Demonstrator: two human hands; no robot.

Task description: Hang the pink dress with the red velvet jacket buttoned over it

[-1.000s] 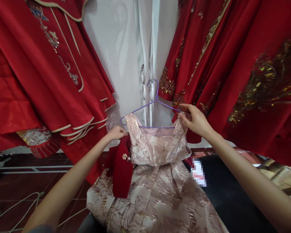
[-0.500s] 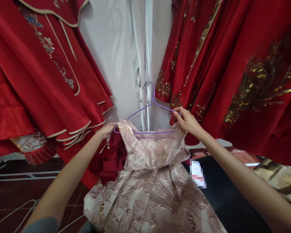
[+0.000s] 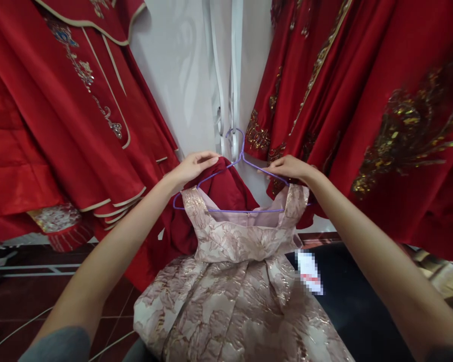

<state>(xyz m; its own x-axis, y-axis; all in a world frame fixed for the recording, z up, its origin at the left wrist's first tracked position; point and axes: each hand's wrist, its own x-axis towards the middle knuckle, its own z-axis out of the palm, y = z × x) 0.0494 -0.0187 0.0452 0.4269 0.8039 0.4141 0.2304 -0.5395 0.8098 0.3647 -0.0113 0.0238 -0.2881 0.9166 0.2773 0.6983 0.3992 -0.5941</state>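
The dress (image 3: pixel 226 311) is in the middle, with its top on the purple hanger (image 3: pixel 242 155) and its skirt spread out on the near side. The hanger goes through both straps, which seems to keep the neck wide and the top flat. The hook is at the far end, next to the white bars (image 3: pixel 234 60). I cannot tell if it hangs on them.

The left hand (image 3: pixel 198 167) has its thumb and fingers pinched on the red cloth (image 3: pixel 230 191), close to the hanger's left arm. The cloth goes behind the wire and shows in the neck of the dress. The hand looks to be holding it up so it does not drop. The right hand (image 3: pixel 289 168) has its fingers closed on the hanger's right arm, above the right strap. That likely keeps the hanger steady.

Red clothes hang on both sides. A white tag (image 3: pixel 309 271) is just right of the dress.

Half a second ago, the left hand was lower, by the hanger's left end, and the red cloth was bunched left of the dress. Now both are higher and nearer the middle. The right hand is still on the same arm, but more of the right strap shows.
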